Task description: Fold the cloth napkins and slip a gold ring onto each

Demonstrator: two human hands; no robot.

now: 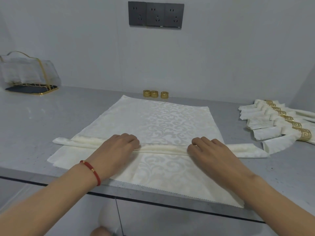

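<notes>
A cream damask cloth napkin with a pale scroll pattern [170, 120] lies spread flat on the grey speckled countertop [51, 120], its near zigzag-cut edge hanging slightly over the counter's front. Across its middle lies a long folded strip of the same cream cloth [163, 149], running left to right and reaching past the flat napkin on both sides. The left hand [117, 147], with a red cord bracelet [92, 171] on its wrist, has its fingers curled over the strip and grips it. The right hand [209, 150] does the same further along, fingers bent down onto the fold. Three small gold filigree rings [155, 94] stand in a row at the back of the counter, just beyond the napkin's far edge. On the right a row of finished folded napkins with gold bands [276, 123] lies fanned out. At far left stands a clear, gold-trimmed holder [29, 74]. Dark wall sockets [156, 15] sit above.
</notes>
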